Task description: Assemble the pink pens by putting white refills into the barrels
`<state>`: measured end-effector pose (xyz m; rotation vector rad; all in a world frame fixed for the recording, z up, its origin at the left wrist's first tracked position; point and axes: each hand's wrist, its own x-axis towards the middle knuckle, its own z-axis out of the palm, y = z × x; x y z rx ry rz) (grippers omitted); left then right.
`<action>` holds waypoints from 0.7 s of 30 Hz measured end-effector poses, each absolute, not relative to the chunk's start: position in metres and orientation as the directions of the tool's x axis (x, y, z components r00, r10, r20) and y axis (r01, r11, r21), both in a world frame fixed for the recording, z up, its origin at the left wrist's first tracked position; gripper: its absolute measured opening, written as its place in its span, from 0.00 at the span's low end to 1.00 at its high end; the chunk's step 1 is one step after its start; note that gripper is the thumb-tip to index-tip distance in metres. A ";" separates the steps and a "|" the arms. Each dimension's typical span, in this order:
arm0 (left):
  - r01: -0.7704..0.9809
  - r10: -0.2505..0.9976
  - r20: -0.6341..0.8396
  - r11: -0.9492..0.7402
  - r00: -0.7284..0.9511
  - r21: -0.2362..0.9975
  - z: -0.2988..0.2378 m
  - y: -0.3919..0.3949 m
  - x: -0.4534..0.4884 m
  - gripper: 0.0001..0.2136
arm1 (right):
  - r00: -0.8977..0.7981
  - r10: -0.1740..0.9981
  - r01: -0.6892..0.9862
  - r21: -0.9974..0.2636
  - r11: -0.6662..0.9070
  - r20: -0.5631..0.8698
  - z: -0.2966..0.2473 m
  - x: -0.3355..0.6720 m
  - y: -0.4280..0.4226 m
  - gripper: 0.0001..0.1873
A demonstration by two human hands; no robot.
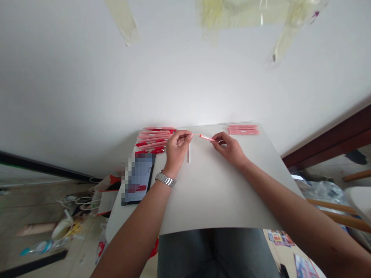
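Over the table's far half, my right hand (227,146) pinches a pink pen barrel (206,138) with white lettering, its orange end facing left. My left hand (180,143), wearing a metal watch, has thumb and forefinger closed on a thin pinkish refill (196,134). The refill lies in line with the barrel's orange end; whether it goes inside I cannot tell. A slim whitish tube (189,153) lies on the table just below my left fingertips. Several pink and red pens (153,139) are piled left of my left hand. Beyond my right hand sits a neat row of pink pens (243,129).
A phone or tablet (139,179), partly pixelated, lies at the left of the white table (220,200). The wall (179,77) rises behind the table's far edge. Cables, a bucket (62,228) and a bottle (37,248) are on the floor at left.
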<state>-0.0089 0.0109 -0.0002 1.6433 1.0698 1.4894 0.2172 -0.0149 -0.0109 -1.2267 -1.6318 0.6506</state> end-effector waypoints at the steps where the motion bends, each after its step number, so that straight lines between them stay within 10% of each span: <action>1: 0.111 0.901 0.434 -0.432 0.004 0.895 0.000 0.011 -0.009 0.15 | -0.036 0.928 0.419 -0.837 0.352 0.372 -0.011 0.217 -0.015 0.09; 21: 0.115 0.900 0.423 -0.434 0.105 0.894 0.007 0.002 -0.007 0.11 | -0.062 0.929 0.440 -0.826 0.353 0.364 -0.013 0.220 -0.014 0.10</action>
